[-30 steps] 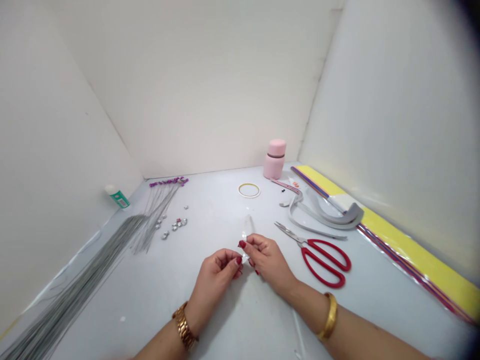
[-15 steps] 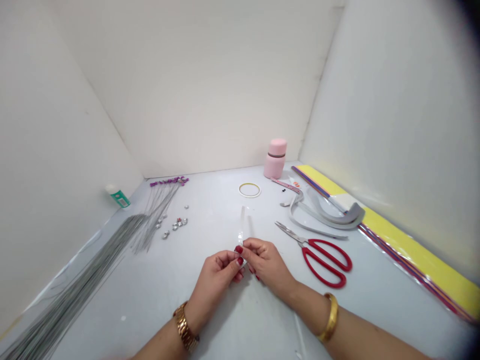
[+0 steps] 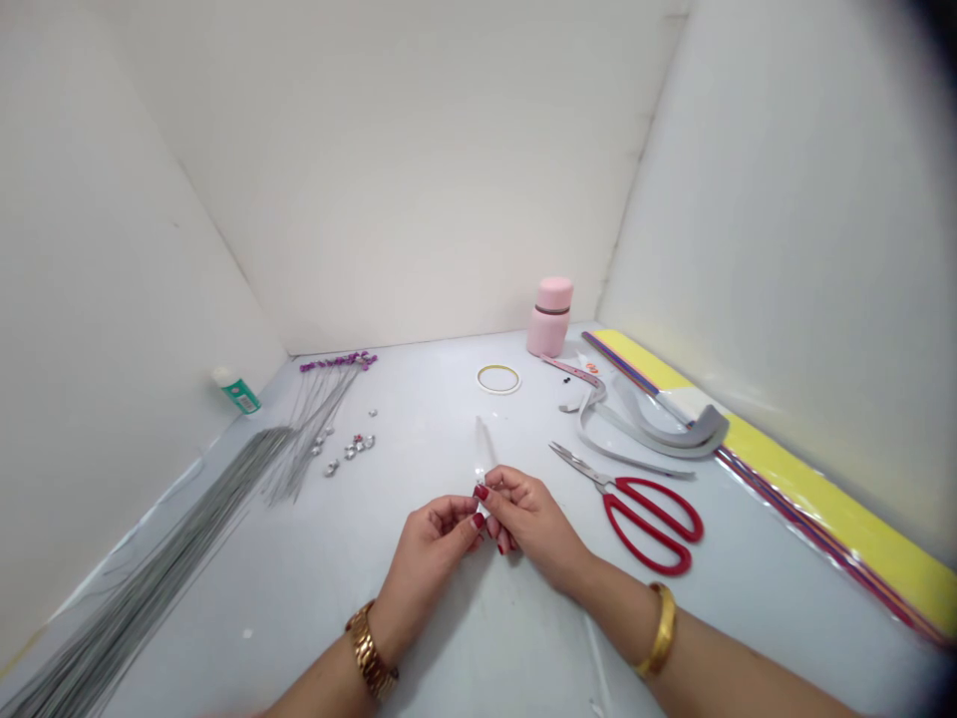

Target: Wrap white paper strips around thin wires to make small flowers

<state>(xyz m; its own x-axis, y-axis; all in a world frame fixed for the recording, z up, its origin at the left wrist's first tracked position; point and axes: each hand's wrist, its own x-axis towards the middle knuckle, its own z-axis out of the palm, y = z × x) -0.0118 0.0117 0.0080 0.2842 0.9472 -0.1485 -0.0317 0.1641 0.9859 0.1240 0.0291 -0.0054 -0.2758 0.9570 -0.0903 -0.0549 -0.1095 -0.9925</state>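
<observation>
A thin, pale translucent strip (image 3: pixel 482 447) rises from between the fingertips near the centre of the table. My left hand (image 3: pixel 436 543) is closed at its lower end, thumb and fingers pressed together. Just to the right, my right hand (image 3: pixel 532 519) pinches the same strip a little higher, its fingertips beside those of my left hand. The fingers hide the bottom of the strip. Red-handled scissors (image 3: pixel 650 514) lie to the right of my right hand, and a roll of narrow tape (image 3: pixel 498 379) rests beyond the strip.
Grey wires (image 3: pixel 164 548) spread along the left, with purple-tipped stems (image 3: pixel 336 363), silvery pieces (image 3: pixel 359 446) and a green-and-white tube (image 3: pixel 239 392). At the right are a pink bottle (image 3: pixel 549 319), curled grey strips (image 3: pixel 673 436) and yellow sheets (image 3: pixel 793 479). White walls (image 3: pixel 419 170) enclose the table.
My right fingertips have shifted slightly upward along the strip. The strip's free end has tilted a little to the left. My left hand has hardly moved.
</observation>
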